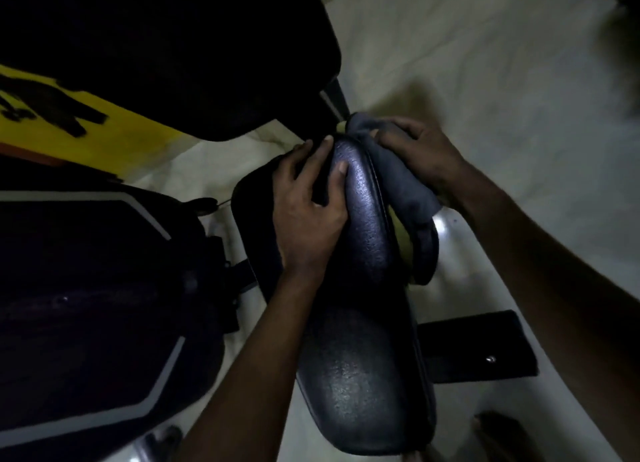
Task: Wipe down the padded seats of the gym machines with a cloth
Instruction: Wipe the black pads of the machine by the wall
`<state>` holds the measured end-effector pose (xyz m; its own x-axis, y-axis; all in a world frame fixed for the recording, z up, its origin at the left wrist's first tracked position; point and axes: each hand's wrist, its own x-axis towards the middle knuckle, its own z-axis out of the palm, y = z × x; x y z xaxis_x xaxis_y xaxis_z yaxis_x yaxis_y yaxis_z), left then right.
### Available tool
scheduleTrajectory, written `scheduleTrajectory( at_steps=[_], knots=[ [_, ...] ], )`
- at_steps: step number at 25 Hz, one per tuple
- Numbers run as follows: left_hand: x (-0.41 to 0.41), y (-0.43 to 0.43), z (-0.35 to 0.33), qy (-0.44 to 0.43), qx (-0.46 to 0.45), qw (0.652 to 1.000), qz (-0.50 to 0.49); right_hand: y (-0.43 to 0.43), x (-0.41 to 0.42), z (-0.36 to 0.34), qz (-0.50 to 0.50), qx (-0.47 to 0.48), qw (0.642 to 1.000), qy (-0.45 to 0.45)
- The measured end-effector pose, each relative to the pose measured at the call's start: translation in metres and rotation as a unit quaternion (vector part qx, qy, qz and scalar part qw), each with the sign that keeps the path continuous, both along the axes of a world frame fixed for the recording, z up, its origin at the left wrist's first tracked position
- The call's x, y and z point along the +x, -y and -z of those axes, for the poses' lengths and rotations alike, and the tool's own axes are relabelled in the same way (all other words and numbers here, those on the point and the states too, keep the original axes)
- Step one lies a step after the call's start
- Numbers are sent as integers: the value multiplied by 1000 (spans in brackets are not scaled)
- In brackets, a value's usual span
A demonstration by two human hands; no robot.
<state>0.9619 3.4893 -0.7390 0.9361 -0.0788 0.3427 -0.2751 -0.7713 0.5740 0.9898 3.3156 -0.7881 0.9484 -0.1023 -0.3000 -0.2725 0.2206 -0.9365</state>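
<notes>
One head-worn wide-angle view, pitched steeply down and sitting close over the padded seat (363,254) at centre; forearms enter from 4 and 7 o'clock, floor (485,63) toward 1 o'clock.

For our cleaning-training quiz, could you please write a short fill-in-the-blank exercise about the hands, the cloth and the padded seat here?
1. The right hand grips a grey ____ against the far end of the padded seat.
2. The left hand lies on top of the seat and holds ____.
3. The panel at the upper left is ____ with black markings.
Missing words: cloth; nothing; yellow.
</notes>
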Motion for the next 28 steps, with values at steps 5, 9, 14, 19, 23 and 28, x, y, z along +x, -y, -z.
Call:
scheduleTrajectory(
  at_steps=[5, 9, 14, 19, 23, 28],
  knots=[
    [3, 0, 3, 8, -9, 1000, 2, 12, -38, 1, 1, -45, 998, 42],
    [3, -1, 6, 13, -24, 1000, 8, 14, -35, -3, 14, -73, 996, 55],
    [6, -3, 6, 7, -34, 999, 6, -1, -66, -4, 48, -83, 993, 72],
    [6, -3, 8, 9, -33, 999, 11, 3, -89, -4, 39, -84, 993, 72],
    [7, -5, 9, 25, -22, 999, 11, -3, -107, -8, 40, -93, 993, 55],
    [1, -6, 3, 35, -19, 999, 18, -4, -145, -15, 31, -106, 993, 38]
  ],
)
